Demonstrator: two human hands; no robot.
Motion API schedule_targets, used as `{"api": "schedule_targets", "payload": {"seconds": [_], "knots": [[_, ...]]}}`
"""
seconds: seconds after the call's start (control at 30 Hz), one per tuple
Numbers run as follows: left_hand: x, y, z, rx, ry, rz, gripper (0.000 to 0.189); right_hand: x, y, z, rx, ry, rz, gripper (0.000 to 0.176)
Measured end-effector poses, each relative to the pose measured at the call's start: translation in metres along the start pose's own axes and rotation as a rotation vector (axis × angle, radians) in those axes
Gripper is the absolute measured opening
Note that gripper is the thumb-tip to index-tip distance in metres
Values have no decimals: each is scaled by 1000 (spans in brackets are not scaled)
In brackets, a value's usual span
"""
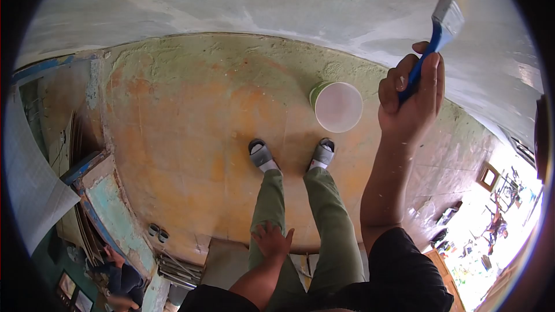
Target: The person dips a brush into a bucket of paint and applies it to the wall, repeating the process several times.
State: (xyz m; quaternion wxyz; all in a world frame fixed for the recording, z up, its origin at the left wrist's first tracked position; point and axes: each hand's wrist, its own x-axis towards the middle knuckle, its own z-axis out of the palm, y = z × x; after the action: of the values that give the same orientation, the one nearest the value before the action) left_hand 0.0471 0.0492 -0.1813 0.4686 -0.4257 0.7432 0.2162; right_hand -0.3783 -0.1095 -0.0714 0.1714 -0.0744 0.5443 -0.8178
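Right grip (411,101) raised overhead, fisted round paintbrush (444,26).

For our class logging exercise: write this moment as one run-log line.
right hand: grips blue-handled brush at wall | left hand: open, on leg | bucket: by right foot

A round green plastic bucket (337,106) stands on the worn orange floor (191,115), near the pale plastered wall (260,6) beyond it. Grey slippers (261,155) stand just behind the bucket; a blue-handled flat paintbrush (442,29) is up to its right.

Right hand (411,101) aloft, fisted; left hand (272,240) low.
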Motion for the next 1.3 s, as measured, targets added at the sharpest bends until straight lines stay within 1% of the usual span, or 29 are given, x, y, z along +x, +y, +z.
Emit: {"api": "schedule_targets", "payload": {"seconds": [0.03, 0.13, 0.23, 0.3, 0.37, 0.4, 0.43, 0.5, 0.53, 0.63, 0.73, 0.83, 0.93, 1.03, 1.07, 1.13, 1.17, 1.27, 1.3], "knots": [[0, 0, 4, -1, 6, 2, 61, -2, 6, 1, -19, 18, -73, 25], [-1, 3, 7, 6, 8, -4, 61, 5, 45, 5, -284, 80, -52, 21], [-1, 4, 11, 5, -4, -14, 61, 20, 123, -14, -500, 94, -98, 18], [-2, 5, 13, 3, -22, -22, 61, 25, 160, -25, -659, 121, -119, 18], [-2, 7, 12, 5, -50, -28, 62, 21, 172, -26, -768, 139, -72, 19], [-3, 6, 14, -5, -25, -19, 61, 19, 177, -28, -825, 149, -47, 20], [-4, 6, 17, -18, 0, -9, 60, 19, 191, -38, -859, 149, -68, 24], [-5, 7, 21, -35, 18, -1, 59, 20, 240, -81, -939, 138, 101, 26], [-5, 7, 22, -40, 10, -4, 59, 21, 241, -85, -977, 131, 184, 27], [-2, 7, 18, -38, -15, -20, 60, 8, 232, -98, -955, 83, 268, 29], [-4, 7, 13, -43, -43, -22, 61, 2, 181, -67, -577, 50, 680, 27], [-2, 9, 14, -37, -31, -26, 61, 8, 136, -22, -381, -44, 743, 21], [0, 6, 10, -33, -32, -35, 62, 8, 93, 15, -296, -35, 608, 23], [2, 6, 4, -34, -47, -29, 62, -8, 72, 28, -230, -59, 356, 25], [2, 5, 2, -32, -52, -29, 62, -9, 71, 32, -201, -65, 306, 25], [3, 2, 2, -44, -47, -26, 62, -11, 71, 38, -148, -73, 207, 25], [4, 1, 1, -50, -42, -23, 62, -15, 76, 45, -134, -69, 210, 28], [6, -1, -2, -56, -5, -13, 60, -16, 100, 58, -215, -187, 184, 30], [6, -3, -4, -61, -8, -19, 60, -9, 123, 60, -290, -185, 84, 34]]}}
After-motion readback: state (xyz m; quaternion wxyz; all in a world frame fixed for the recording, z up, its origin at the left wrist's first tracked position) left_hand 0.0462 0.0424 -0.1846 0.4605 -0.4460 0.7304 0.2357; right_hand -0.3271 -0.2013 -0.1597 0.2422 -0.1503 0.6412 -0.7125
